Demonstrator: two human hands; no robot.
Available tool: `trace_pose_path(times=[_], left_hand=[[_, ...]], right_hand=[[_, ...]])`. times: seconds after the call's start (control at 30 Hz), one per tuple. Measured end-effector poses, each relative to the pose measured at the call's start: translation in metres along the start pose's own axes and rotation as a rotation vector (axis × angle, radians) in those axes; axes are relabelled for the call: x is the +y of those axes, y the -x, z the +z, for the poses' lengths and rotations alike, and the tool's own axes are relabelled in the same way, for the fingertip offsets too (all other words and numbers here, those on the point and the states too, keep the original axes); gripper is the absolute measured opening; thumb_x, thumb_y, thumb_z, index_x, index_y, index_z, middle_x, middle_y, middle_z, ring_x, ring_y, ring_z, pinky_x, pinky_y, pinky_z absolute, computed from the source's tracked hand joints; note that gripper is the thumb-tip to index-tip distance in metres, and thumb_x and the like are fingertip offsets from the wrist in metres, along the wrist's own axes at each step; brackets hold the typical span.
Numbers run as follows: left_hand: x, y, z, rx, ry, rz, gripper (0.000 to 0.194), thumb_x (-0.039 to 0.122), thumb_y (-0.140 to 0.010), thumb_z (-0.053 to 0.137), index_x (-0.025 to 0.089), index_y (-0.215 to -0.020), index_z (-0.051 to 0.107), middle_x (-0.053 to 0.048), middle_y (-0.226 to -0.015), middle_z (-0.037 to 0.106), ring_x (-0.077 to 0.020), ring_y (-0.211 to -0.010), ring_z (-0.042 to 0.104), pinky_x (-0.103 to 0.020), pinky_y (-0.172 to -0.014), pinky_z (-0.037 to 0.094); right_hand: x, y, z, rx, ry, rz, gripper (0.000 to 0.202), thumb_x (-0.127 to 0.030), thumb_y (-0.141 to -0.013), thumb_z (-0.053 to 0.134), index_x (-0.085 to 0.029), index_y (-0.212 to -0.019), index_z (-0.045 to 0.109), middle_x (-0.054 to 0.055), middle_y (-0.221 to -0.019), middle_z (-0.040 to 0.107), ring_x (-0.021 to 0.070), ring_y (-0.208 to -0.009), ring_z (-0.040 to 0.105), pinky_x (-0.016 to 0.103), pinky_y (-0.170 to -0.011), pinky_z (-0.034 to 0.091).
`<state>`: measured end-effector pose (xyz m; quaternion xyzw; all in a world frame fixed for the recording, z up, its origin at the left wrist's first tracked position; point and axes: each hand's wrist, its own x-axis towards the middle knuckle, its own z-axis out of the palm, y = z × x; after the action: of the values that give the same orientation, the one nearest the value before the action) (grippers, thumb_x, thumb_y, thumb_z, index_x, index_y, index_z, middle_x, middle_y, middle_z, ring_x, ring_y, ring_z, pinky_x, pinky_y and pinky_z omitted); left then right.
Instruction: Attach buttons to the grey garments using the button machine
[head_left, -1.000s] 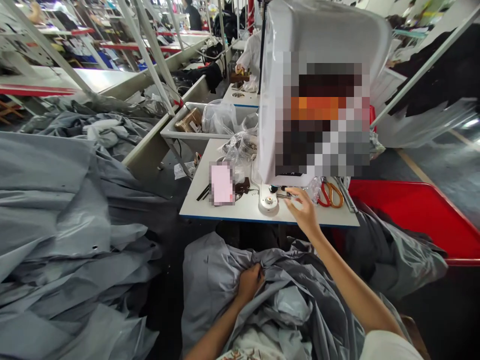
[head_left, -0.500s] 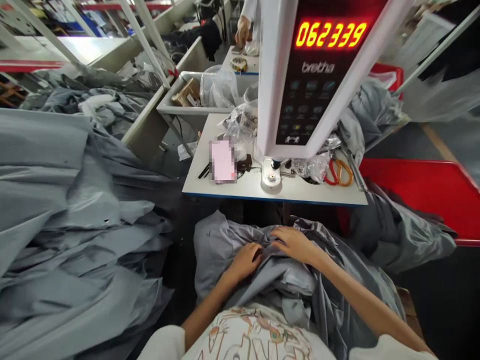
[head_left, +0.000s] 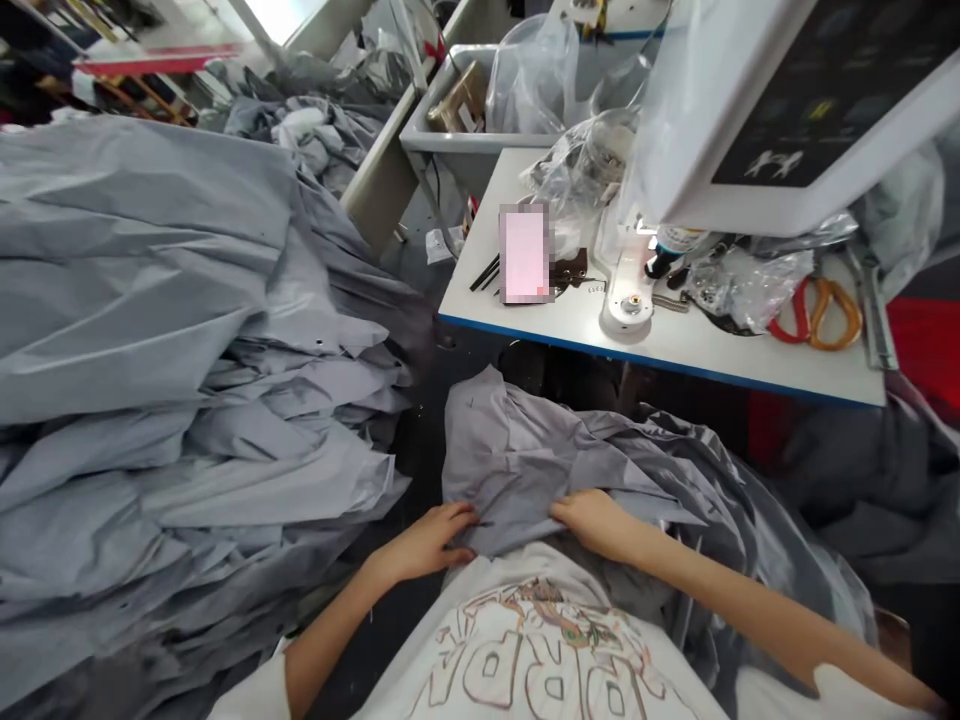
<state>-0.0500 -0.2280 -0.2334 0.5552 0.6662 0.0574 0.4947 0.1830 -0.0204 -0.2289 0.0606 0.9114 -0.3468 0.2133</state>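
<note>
Grey fabric [head_left: 525, 480] lies bunched across my lap, below the front edge of the white table. At the fabric's left edge is my left hand [head_left: 435, 540], thumb and fingers apart, with the cloth's edge by its fingertips. My right hand [head_left: 596, 522] is closed on the same fabric, a short way to the right, its fingertips curled at a fold. Both hands are close to my white printed shirt [head_left: 547, 650].
Heaped grey fabric [head_left: 150, 300] fills the left side. The white table [head_left: 562, 322] holds a machine [head_left: 628, 305], a pink blurred item [head_left: 525, 255], plastic bags and red-and-orange-handled scissors [head_left: 816, 312]. Behind is a grey bin [head_left: 480, 143].
The view has turned left and down. My hands have drawn apart and come nearer my body. The fabric between them is now flatter.
</note>
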Motion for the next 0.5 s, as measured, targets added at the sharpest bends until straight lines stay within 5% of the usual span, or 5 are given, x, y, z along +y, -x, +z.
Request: trace_pose_path(times=[0.13,0.23,0.37,0.5], left_hand=[[0.018,-0.004,-0.013,-0.008,0.203,0.007,0.03,0.036,-0.095,0.034,0.019,-0.093,0.058,-0.001,-0.082,0.059,-0.013,-0.076,0.055,-0.024,-0.073,0.045],[0.051,-0.012,-0.043,0.12,0.424,0.012,0.037,0.049,-0.093,0.034,0.018,-0.088,0.053,0.003,-0.072,0.048,-0.0094,-0.067,0.046,-0.019,-0.063,0.04],[0.088,-0.063,-0.09,0.357,0.621,0.09,0.038,0.052,-0.09,0.043,0.015,-0.088,0.055,0.003,-0.076,0.047,-0.0093,-0.073,0.048,-0.02,-0.069,0.04],[0.088,-0.13,-0.117,0.265,0.683,0.06,0.042,0.05,-0.088,0.047,0.013,-0.103,0.058,0.0,-0.084,0.056,-0.0115,-0.076,0.053,-0.023,-0.071,0.043]], right_hand=[[-0.008,0.035,-0.032,0.031,-0.304,-0.061,0.022,-0.015,-0.084,0.046,-0.022,-0.095,0.064,0.003,-0.084,0.069,0.0171,-0.075,0.062,0.025,-0.066,0.043],[-0.001,0.064,-0.074,0.273,-0.609,-0.006,0.02,-0.033,-0.088,0.049,-0.022,-0.092,0.066,0.001,-0.079,0.066,0.0142,-0.068,0.059,0.022,-0.06,0.043],[0.048,0.061,-0.105,0.735,-0.707,0.286,0.027,-0.039,-0.083,0.054,-0.021,-0.099,0.065,0.001,-0.082,0.066,0.0146,-0.066,0.057,0.023,-0.055,0.041],[0.117,0.035,-0.096,0.878,-0.549,0.477,0.027,-0.031,-0.076,0.053,-0.016,-0.092,0.068,0.006,-0.089,0.069,0.0208,-0.083,0.06,0.031,-0.076,0.046]])
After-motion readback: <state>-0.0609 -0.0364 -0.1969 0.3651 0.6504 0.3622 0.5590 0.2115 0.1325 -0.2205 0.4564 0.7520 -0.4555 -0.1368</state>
